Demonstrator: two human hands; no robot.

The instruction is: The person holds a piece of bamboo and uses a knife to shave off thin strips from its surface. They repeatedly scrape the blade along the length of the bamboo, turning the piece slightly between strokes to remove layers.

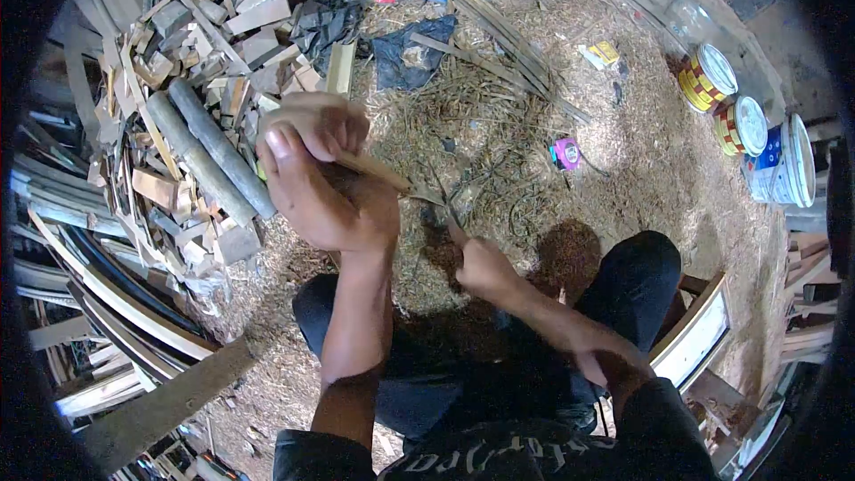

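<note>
Raised in the middle of the view, my left hand is closed around a slim piece of wood whose narrow end points right. My right hand, lower and to the right, is wrapped around the handle of a thin, dark knife. Its blade reaches up to the tip of the wood and overlaps it in this view. The handle is mostly hidden in the fist. Both hands are held above the shaving-covered ground, in front of my bent knees.
Piled wood offcuts and two round poles lie to the left. Ahead are long wooden strips and a black plastic bag. A pink tape measure rests right of centre. Several lidded buckets stand along the right.
</note>
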